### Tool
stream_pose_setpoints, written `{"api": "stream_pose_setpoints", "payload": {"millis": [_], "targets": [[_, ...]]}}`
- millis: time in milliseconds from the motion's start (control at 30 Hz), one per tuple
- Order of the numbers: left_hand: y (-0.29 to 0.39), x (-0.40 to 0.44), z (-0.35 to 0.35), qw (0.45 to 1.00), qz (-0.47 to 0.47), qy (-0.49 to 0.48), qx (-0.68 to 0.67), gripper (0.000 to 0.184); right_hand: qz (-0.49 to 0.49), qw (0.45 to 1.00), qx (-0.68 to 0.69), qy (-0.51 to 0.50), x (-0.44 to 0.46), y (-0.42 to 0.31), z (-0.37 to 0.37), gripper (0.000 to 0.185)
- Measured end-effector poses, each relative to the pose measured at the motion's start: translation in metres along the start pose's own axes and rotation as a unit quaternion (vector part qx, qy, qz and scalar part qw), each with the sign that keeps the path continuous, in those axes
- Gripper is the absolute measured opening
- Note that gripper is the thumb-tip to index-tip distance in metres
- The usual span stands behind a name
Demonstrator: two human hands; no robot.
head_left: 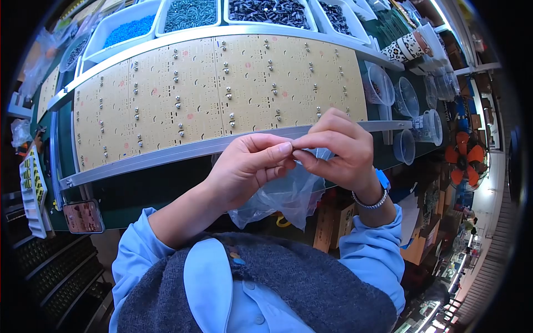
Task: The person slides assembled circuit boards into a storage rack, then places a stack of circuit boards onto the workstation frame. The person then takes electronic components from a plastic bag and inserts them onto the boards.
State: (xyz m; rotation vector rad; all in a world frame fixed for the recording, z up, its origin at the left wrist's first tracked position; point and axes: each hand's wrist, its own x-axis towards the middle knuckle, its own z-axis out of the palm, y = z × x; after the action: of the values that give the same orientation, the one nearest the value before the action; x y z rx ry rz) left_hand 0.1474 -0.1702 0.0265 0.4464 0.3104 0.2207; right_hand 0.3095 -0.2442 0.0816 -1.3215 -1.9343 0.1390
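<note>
My left hand and my right hand meet fingertip to fingertip in front of my chest. Both are closed in a pinch, and whatever lies between the fingers is too small or hidden to name. Just beyond them, tan circuit boards lie side by side in a metal rail frame. Small shiny metal parts stand on the boards in rows. Under my hands hangs a clear plastic bag, partly covered by them.
White bins behind the frame hold blue parts, green parts and dark parts. Clear plastic cups stand at the right. A phone lies at the left table edge. An orange fan is farther right.
</note>
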Motion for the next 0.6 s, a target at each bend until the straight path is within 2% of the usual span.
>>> {"api": "stream_pose_setpoints", "payload": {"millis": [200,300,367,433,600], "targets": [[-0.005,0.002,-0.001,0.999,0.013,0.026,0.015,0.016,-0.02,0.996,-0.084,0.017,-0.003,-0.003,0.001,0.017],[0.002,0.0,0.011,0.999,0.003,0.051,-0.002,0.024,0.013,0.999,-0.044,0.019,-0.002,0.008,-0.002,0.016],[0.004,-0.002,0.01,0.999,-0.001,0.041,0.007,0.028,0.059,0.993,-0.095,0.042,-0.003,0.035,-0.012,0.014],[0.007,-0.004,0.008,0.999,-0.006,0.039,0.011,0.032,0.147,0.981,-0.12,0.025,-0.007,0.072,-0.018,0.009],[0.009,-0.008,0.003,0.999,0.005,0.045,-0.004,0.031,0.149,0.981,-0.11,-0.055,-0.017,0.113,-0.019,0.006]]}}
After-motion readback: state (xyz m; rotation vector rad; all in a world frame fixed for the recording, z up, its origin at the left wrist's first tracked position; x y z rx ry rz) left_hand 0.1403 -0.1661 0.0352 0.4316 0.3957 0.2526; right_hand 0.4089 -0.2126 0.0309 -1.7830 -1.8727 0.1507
